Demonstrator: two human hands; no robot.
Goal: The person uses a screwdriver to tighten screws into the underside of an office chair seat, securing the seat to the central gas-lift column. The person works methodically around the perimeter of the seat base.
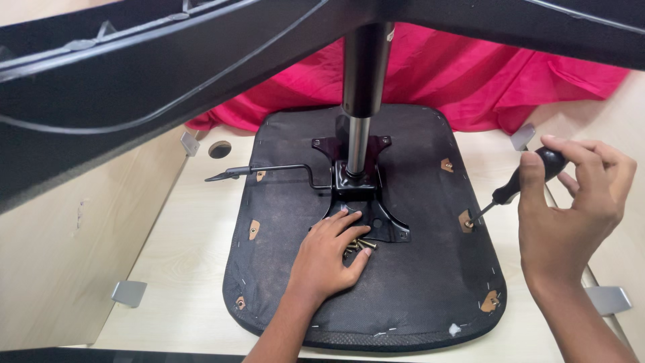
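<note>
**Tech 1:** Overhead, closest to the lens, black chair base legs (168,60) cross the view. What sits below them?

**Tech 2:** An upturned seat pan (416,282), covered in black fabric, lies on a pale wooden surface (181,269). Use it as the reference. At its centre stands the gas-lift column (359,114), seated in a black mounting plate (356,202).

**Tech 1:** Left hand status?

**Tech 2:** The left hand (329,259) rests flat on the seat pan just below the plate, fingers spread and closed on nothing, touching loose brass screws (359,245).

**Tech 1:** Right hand?

**Tech 2:** The right hand (571,215) is clasped around a screwdriver (517,188) by its black handle. The tip meets a tan patch (465,220) at the seat pan's right edge.

**Tech 1:** Behind the seat pan?

**Tech 2:** Red cloth (470,74).
</note>
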